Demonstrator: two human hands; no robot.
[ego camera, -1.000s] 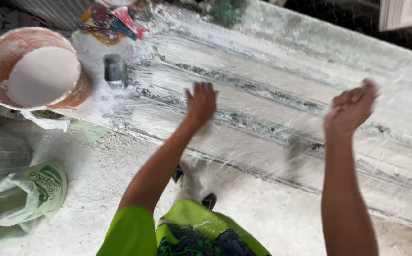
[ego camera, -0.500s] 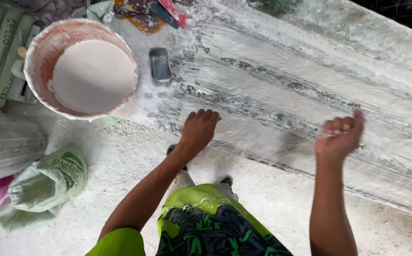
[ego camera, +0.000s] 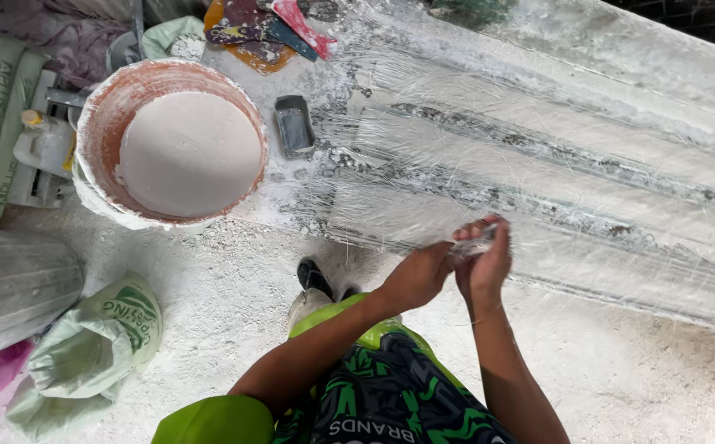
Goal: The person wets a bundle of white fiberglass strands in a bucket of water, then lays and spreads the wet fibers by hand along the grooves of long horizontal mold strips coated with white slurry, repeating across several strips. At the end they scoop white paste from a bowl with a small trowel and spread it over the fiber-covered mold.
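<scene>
Brought hands together from wide apart; left hand [ego camera: 419, 275] and right hand [ego camera: 482, 261] pinched fibre strands [ego camera: 474, 244] over plaster-coated worktop [ego camera: 588, 164]; judged strands gathered; bucket [ego camera: 94, 123] untouched.

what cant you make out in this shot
- Head view: whether the left hand and right hand grip the pale fibre strands; the fingers cover them.
- Long white mould: its right end is cut off by the frame edge.
- Bucket: its depth is hidden by the white plaster.
- Small grey tray: contents too small.
</scene>
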